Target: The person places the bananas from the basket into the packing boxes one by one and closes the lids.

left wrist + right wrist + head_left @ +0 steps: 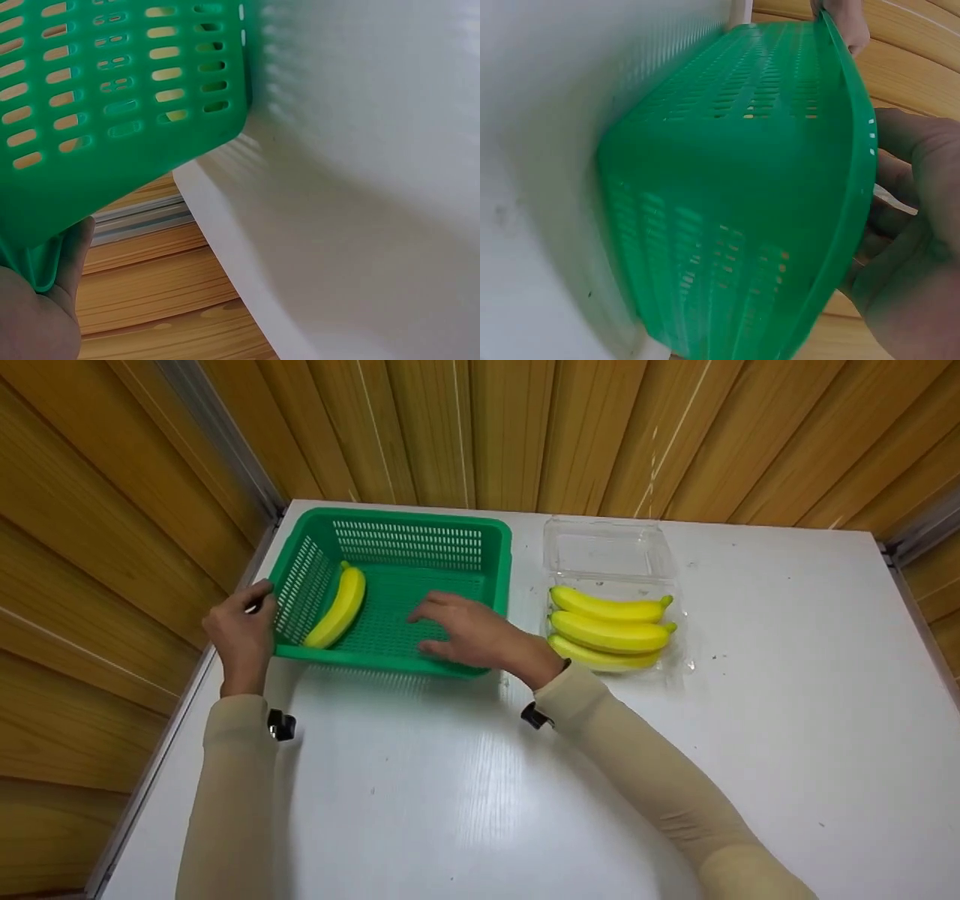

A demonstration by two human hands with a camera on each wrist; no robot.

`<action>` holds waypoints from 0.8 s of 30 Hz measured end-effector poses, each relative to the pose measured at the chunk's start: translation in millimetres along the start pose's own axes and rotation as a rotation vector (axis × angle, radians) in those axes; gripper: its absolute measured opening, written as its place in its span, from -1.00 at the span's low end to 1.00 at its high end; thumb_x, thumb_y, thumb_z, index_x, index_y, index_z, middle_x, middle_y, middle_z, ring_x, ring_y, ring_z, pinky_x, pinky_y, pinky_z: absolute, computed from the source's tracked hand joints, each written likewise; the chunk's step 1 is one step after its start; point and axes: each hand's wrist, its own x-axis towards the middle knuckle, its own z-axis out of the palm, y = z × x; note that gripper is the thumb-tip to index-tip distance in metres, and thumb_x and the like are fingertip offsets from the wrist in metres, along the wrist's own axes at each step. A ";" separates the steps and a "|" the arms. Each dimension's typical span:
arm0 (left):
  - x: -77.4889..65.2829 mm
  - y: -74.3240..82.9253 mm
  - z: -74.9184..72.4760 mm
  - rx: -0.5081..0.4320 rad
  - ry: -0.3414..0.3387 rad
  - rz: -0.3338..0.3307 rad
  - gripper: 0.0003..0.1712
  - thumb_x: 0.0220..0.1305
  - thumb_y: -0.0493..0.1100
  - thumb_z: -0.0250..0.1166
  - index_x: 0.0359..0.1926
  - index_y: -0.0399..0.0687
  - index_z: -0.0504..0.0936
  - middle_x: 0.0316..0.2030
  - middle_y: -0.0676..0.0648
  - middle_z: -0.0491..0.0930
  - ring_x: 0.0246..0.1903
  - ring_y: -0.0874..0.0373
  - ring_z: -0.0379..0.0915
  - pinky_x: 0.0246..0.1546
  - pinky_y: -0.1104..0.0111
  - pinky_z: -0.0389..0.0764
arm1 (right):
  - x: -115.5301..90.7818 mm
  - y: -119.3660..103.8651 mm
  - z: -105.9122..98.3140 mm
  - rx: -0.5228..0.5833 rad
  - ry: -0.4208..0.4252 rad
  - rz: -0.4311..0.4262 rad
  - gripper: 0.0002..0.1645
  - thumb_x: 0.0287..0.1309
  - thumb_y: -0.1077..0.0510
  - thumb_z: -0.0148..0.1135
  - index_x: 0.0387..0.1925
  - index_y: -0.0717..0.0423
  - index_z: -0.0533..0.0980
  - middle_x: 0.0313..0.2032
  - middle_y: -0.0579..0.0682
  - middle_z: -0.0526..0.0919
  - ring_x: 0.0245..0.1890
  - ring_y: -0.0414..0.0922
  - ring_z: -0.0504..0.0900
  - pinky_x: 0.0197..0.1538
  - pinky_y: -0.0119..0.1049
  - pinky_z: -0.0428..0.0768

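A green plastic basket [375, 661] with slotted walls stands at the back left of the white table. My left hand [240, 634] grips its rim at the left front corner; the left wrist view shows that hand [41, 319] against the rim's underside. Inside the basket, near its left wall, lies one yellow banana [339, 611]. Over the right front part of the basket hovers my right hand [476, 634], fingers spread and slightly bent, holding nothing. In the right wrist view the right hand [919, 225] is beside the basket's rim [862, 157].
To the basket's right lies an opened clear plastic box, its lid [607, 547] folded back. Three bananas [611, 632] rest side by side in it. Wood-slat walls [510, 435] border the table [420, 795] behind and at the left.
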 end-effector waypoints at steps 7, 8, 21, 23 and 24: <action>-2.0 3.9 -2.6 0.036 0.015 0.034 -0.67 0.54 -0.20 0.27 0.22 -0.07 0.77 0.13 -0.10 0.74 0.08 0.09 0.65 0.06 0.34 0.69 | 33.1 -6.1 11.2 0.073 -0.057 0.037 -0.45 0.50 0.03 0.33 0.40 0.10 0.53 0.29 0.04 0.55 0.32 0.03 0.50 0.42 -0.20 0.43; -2.3 4.5 -2.9 0.033 0.016 0.033 -0.67 0.54 -0.20 0.27 0.22 -0.06 0.77 0.13 -0.10 0.74 0.07 0.10 0.65 0.06 0.34 0.69 | 37.0 -6.5 13.7 0.077 -0.063 0.044 -0.45 0.49 0.04 0.34 0.40 0.11 0.52 0.30 0.06 0.55 0.31 0.03 0.50 0.42 -0.20 0.43; -4.3 3.0 0.9 0.013 0.019 0.038 -0.66 0.53 -0.23 0.27 0.23 -0.10 0.76 0.15 -0.10 0.73 0.12 0.09 0.64 0.15 0.27 0.66 | 74.0 -9.1 41.9 0.094 -0.081 0.047 -0.42 0.49 0.18 0.32 0.42 0.27 0.46 0.35 0.16 0.53 0.33 0.07 0.50 0.42 -0.24 0.41; -3.6 3.4 -0.2 0.013 0.017 0.034 -0.66 0.54 -0.22 0.27 0.23 -0.09 0.75 0.16 -0.10 0.73 0.14 0.08 0.64 0.16 0.26 0.65 | 77.7 -11.1 44.0 0.072 -0.062 0.059 -0.42 0.49 0.18 0.32 0.42 0.25 0.46 0.36 0.12 0.52 0.35 0.04 0.48 0.45 -0.27 0.37; -3.3 3.4 -0.6 0.014 0.016 0.026 -0.65 0.54 -0.21 0.27 0.24 -0.08 0.75 0.17 -0.09 0.72 0.14 0.07 0.64 0.17 0.26 0.65 | 79.2 -11.9 45.1 0.063 -0.053 0.064 -0.42 0.48 0.18 0.32 0.43 0.24 0.46 0.36 0.10 0.52 0.36 0.02 0.47 0.46 -0.28 0.36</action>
